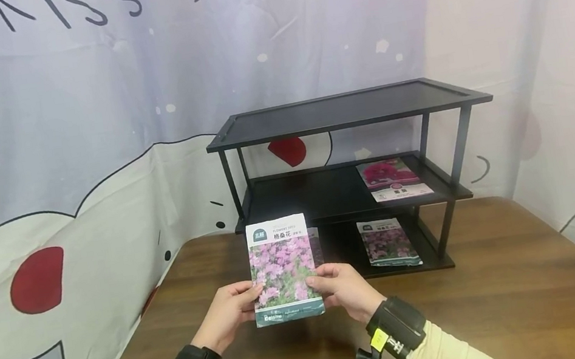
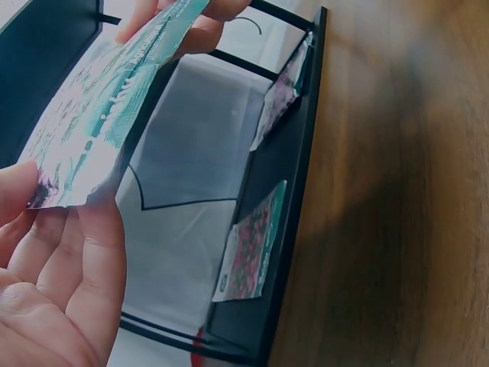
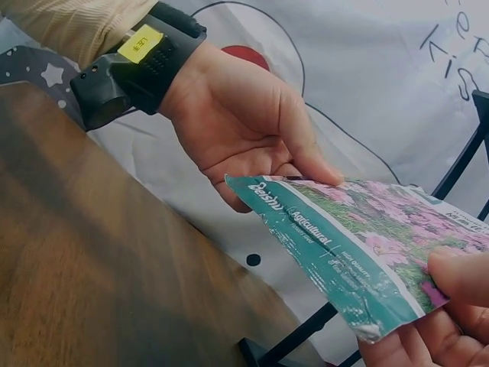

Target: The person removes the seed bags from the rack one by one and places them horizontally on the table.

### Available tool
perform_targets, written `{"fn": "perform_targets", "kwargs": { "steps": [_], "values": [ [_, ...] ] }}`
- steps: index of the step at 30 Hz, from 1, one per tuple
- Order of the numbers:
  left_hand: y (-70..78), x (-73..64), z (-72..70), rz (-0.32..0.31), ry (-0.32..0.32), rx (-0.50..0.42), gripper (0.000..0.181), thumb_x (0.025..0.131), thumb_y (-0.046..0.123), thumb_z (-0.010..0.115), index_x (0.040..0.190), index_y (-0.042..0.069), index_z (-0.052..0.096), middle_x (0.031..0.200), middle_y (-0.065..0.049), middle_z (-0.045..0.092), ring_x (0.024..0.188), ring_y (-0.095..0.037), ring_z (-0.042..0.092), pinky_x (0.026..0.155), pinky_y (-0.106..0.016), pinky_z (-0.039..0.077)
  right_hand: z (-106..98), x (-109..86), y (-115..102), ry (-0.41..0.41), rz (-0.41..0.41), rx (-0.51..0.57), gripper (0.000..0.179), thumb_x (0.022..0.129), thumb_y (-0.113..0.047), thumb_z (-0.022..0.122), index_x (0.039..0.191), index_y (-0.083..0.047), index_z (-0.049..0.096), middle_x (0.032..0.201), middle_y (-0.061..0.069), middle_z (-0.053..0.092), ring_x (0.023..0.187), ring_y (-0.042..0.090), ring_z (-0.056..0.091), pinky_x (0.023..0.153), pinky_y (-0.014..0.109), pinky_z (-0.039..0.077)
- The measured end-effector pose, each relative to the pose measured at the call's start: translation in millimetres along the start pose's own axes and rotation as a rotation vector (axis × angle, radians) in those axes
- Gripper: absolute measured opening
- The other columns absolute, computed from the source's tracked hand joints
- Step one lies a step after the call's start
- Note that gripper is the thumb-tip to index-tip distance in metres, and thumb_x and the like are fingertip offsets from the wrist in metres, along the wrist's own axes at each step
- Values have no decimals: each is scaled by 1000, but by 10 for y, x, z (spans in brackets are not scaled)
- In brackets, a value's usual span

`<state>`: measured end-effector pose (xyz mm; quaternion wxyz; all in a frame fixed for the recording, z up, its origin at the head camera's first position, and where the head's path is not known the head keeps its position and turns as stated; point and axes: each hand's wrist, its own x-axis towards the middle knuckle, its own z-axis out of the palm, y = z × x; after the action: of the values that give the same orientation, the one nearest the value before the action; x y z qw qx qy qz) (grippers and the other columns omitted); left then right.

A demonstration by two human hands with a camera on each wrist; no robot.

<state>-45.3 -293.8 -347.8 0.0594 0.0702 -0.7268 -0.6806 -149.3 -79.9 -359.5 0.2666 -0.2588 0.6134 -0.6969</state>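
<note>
A flower seed packet (image 1: 282, 269) with pink blossoms and a green bottom band is held upright in front of the shelf rack. My left hand (image 1: 227, 315) pinches its left edge, thumb on the printed face and fingers behind. On the opposite edge my right hand (image 1: 348, 291) grips it the same way. In the right wrist view, the green band of the packet (image 3: 328, 256) shows white lettering, with the left hand (image 3: 241, 122) at its far side. From the left wrist, the packet (image 2: 107, 115) appears tilted, its bottom edge facing the camera.
A black rack (image 1: 349, 110) stands on the wooden table (image 1: 502, 296). Its middle shelf bears a magenta flower packet (image 1: 393, 178). On the bottom shelf lie a pink flower packet (image 1: 389, 243) and another packet (image 1: 316, 246), partly hidden behind the held one. A printed cloth (image 1: 90, 109) hangs behind.
</note>
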Motion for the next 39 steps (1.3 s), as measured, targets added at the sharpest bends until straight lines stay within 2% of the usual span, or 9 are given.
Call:
{"fn": "perform_targets", "kwargs": {
  "steps": [9,14,24,32,39],
  "values": [
    [-132,-12,-89,-13,-7,1,34,89,19,62,105,-12,61,84,-7,67,73,-17,65,66,-32,54,16,-36,126,8,-1,-21,22,89,-14,62,96,7,63,79,2,59,69,12,58,59,27,53],
    [-207,-31,-144,-26,2,46,31,88,20,64,99,-9,64,81,-4,66,72,-15,64,65,-32,54,29,-49,208,10,22,-16,21,88,-13,63,95,7,63,81,3,58,70,12,57,59,28,53],
    [-274,-71,-182,-71,11,71,32,88,22,65,98,-8,66,78,-5,66,67,-15,64,61,-30,54,58,-56,295,13,36,16,18,87,-8,63,95,8,62,79,3,60,70,12,58,55,29,53],
    [-361,-89,-207,-110,-23,68,31,89,21,62,97,-9,63,73,-6,65,63,-15,63,57,-29,53,78,-39,418,41,64,43,11,84,-3,64,90,3,57,80,4,61,67,10,58,53,25,53],
    [-390,-85,-243,-117,-28,62,26,90,17,58,94,-8,63,69,-4,64,58,-13,61,51,-25,51,123,-8,485,57,73,44,8,85,-5,64,87,1,59,78,3,61,64,10,56,54,24,52]
  ]
}}
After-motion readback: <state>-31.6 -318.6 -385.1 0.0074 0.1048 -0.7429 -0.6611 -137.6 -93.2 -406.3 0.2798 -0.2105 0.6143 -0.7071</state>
